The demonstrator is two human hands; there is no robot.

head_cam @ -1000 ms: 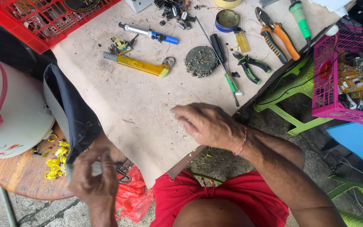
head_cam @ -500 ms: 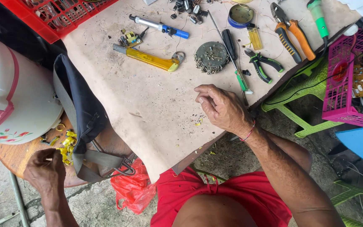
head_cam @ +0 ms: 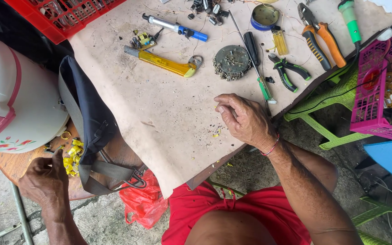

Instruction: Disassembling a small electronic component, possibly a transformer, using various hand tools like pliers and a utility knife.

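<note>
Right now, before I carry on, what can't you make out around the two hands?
- Head view: whether the left hand grips any of the small yellow pieces; its fingers cover them.
- What lies under the right hand; its curled fingers hide the table there.
- The white container and red crate are cut off by the frame edges.
- Parts in the pink basket are too small to identify.

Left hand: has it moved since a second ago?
Yes. The left hand went from beside the table edge out to the yellow pieces on the round stool, by the dark bag.
</note>
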